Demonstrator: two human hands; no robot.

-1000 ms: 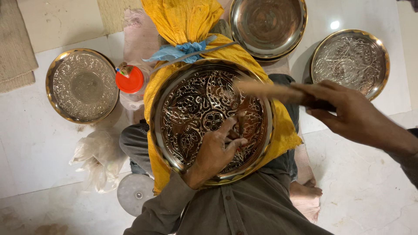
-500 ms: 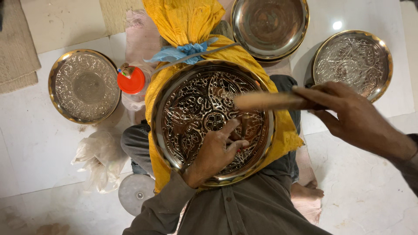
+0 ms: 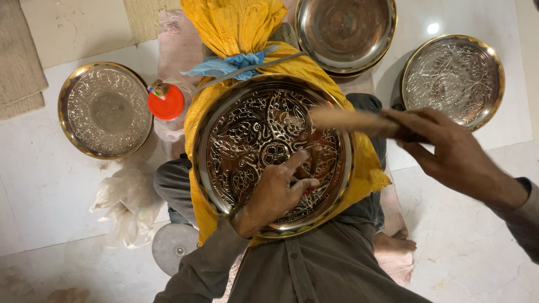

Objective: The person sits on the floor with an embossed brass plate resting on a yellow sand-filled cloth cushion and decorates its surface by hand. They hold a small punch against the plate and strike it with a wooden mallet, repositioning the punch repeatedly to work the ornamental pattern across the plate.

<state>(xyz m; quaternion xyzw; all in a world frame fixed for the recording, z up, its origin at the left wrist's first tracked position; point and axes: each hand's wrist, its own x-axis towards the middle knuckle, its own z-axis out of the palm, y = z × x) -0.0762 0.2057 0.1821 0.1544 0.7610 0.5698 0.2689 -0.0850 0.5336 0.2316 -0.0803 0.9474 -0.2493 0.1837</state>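
A large round brass plate (image 3: 247, 140) with engraved floral work lies on a yellow cloth bundle (image 3: 236, 22) across my lap. My left hand (image 3: 275, 196) rests on the plate's lower right part. Its fingers pinch what looks like a thin metal punch, set upright against the surface. My right hand (image 3: 449, 151) hovers to the right of the plate, gripping a wooden mallet (image 3: 348, 120). The mallet is blurred and its head hangs over the plate's right side, just above my left hand's fingers.
An engraved plate (image 3: 106, 109) lies on the white tile floor at left. A plain plate (image 3: 345, 33) lies at the top and another engraved one (image 3: 452, 78) at right. A red-lidded container (image 3: 167, 102), a crumpled plastic bag (image 3: 126, 202) and a grey metal disc (image 3: 171, 244) sit by my left knee.
My right hand has swung the wooden mallet a little down and back over the plate's right side. My left hand has stayed in place on the plate.
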